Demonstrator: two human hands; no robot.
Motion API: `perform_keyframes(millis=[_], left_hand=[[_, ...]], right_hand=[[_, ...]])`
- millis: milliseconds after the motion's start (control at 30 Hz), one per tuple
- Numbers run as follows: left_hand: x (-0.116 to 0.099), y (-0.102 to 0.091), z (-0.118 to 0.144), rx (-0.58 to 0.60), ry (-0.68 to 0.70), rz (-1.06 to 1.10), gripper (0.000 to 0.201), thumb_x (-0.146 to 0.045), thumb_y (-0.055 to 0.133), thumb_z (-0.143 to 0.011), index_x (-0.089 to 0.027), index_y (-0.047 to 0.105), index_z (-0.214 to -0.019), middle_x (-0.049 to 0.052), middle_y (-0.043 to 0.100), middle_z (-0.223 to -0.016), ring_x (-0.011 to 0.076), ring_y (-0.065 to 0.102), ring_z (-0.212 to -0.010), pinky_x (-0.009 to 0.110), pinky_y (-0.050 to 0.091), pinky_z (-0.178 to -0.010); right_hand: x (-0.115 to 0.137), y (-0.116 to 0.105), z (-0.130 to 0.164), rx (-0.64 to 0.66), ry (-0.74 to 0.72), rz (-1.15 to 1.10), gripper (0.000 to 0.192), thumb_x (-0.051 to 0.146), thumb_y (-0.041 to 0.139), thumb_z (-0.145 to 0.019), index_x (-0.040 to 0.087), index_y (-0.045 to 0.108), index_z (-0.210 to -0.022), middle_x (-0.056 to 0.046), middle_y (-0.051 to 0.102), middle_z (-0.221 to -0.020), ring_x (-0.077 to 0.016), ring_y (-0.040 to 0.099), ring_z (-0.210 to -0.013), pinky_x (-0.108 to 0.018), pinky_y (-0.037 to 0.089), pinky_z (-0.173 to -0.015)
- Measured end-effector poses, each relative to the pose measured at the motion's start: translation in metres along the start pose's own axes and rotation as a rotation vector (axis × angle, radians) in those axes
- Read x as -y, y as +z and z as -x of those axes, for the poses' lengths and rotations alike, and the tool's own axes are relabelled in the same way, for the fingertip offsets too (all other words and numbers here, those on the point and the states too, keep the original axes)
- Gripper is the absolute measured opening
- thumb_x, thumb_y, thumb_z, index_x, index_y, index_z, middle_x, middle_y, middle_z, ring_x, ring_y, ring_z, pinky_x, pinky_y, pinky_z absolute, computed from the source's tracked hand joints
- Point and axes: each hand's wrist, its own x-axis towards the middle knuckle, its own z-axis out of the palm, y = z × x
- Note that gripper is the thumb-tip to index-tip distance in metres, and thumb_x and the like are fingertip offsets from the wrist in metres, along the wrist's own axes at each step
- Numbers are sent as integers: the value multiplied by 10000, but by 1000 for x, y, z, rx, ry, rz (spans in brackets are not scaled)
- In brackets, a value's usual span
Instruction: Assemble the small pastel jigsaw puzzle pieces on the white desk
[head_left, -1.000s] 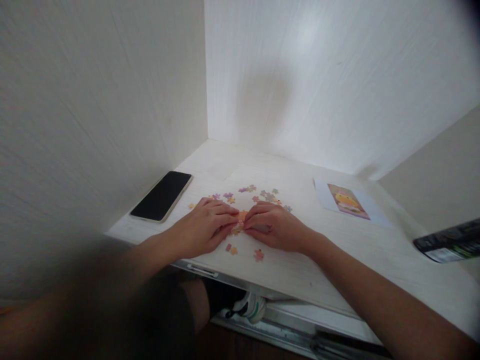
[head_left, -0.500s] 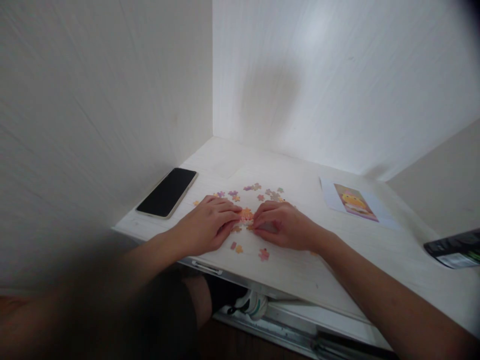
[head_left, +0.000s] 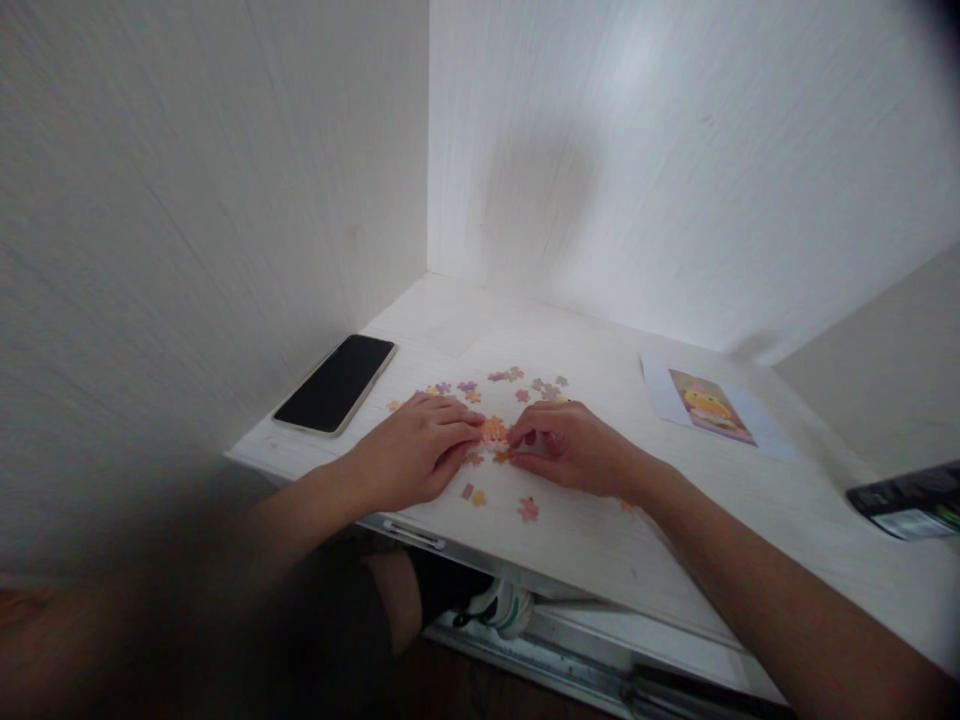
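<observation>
Desktop (head_left: 585, 545): puzzle pieces (head_left: 493, 431) between left grip (head_left: 422, 447) and right grip (head_left: 576, 447), seemingly touched

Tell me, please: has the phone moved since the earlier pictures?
No, the phone keeps its place by the left wall; only the view has shifted.

Blk-scrn phone (head_left: 334, 385) flat on wht tbl (head_left: 592, 545), L side; blk container (head_left: 889, 490) w/ pale label (head_left: 905, 523) far R.
</observation>
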Motion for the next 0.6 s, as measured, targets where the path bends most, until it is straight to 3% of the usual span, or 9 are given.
perform_keyframes(millis=[600], left_hand=[[0, -1, 0, 11, -5, -23, 274, -220, 508, -934, -195, 703, -1125, 96, 683, -1228, 250, 613, -1142, 472, 428, -1034]], right_hand=[[2, 3, -1, -3, 101, -53, 109, 224, 686, -799, 189, 691, -902, 1, 664, -752, -101, 546, -640, -238, 425, -625]])
